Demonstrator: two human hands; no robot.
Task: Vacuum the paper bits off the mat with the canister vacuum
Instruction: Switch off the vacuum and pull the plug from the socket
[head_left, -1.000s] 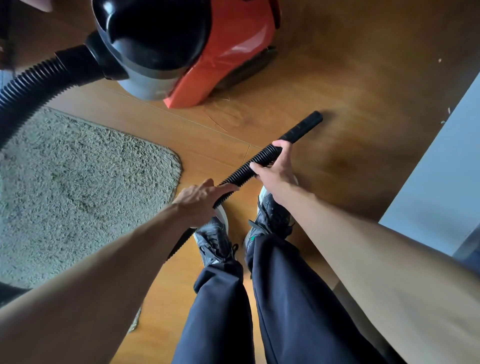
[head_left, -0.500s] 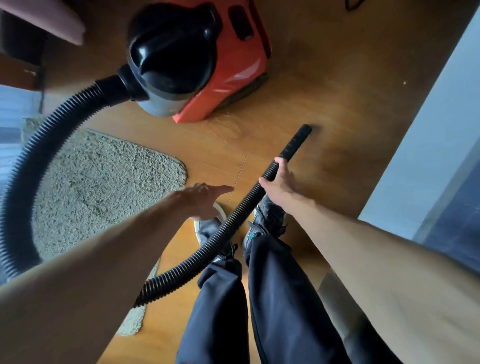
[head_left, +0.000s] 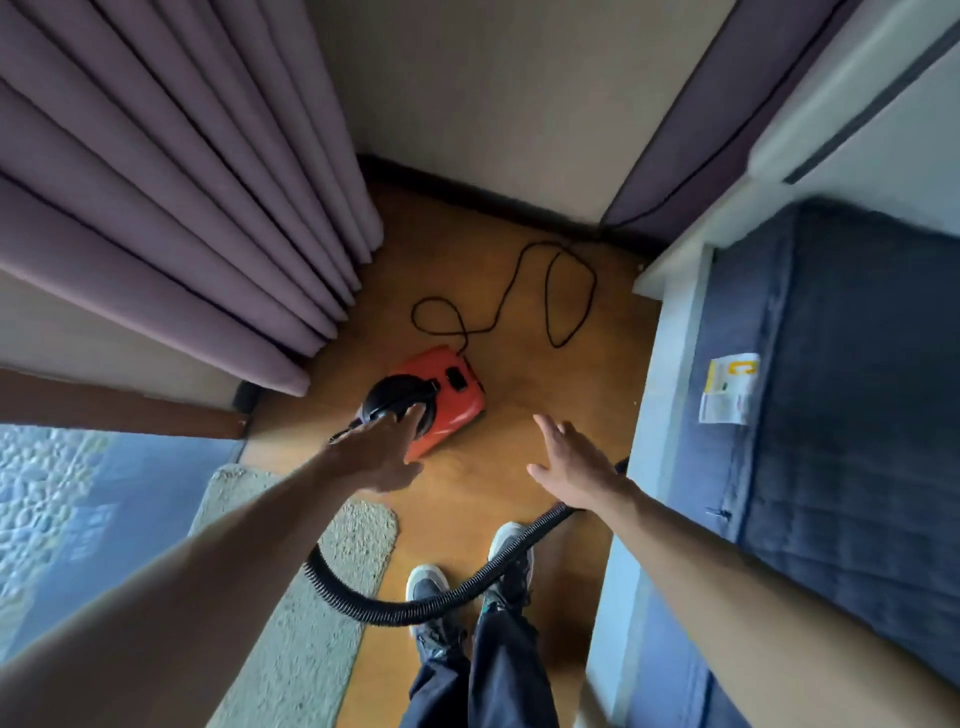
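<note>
the red vacuum (head_left: 447, 397) with a black top sits upright on the wood floor beyond the mat (head_left: 317, 587), a pale shaggy rug. its black ribbed hose (head_left: 415, 605) curves over the mat's edge and across the shoes.

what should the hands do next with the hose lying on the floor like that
Probably bend down and take the hose near its free end with the right hand. Both hands are open and hold nothing; the left hand hovers over the vacuum. The hose lies across the shoes, and one loop of it rests on the mat, so suction cannot be aimed at the mat yet.
</note>
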